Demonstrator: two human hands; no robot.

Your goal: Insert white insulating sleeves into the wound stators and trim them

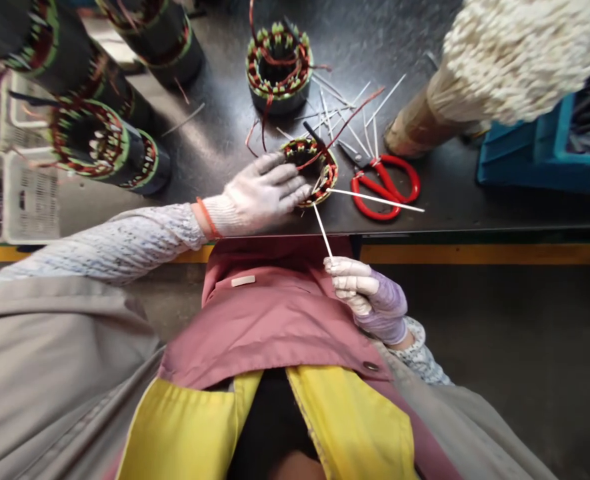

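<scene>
A motor stator (331,167) with copper windings and a green-edged rim stands near the table's front edge. My left hand (259,190), in a white glove, lies against its left side, fingers stretched out over the rim. My right hand (367,293), gloved with white-wrapped fingertips, pinches the end of a white cord (323,230). This cord runs straight from the stator's front rim to my fingers, below the table edge. Another white cord end (377,200) sticks out rightward from the rim, over the red-handled scissors (387,187). Reddish lead wires rise from the stator.
Behind stands another wound stator (279,100), with loose white cord pieces (345,110) scattered beside it. Stacked stators (125,157) and white plastic baskets (32,193) are on the left. To the right are a large bundle of white cords (525,60) and a blue bin (519,157).
</scene>
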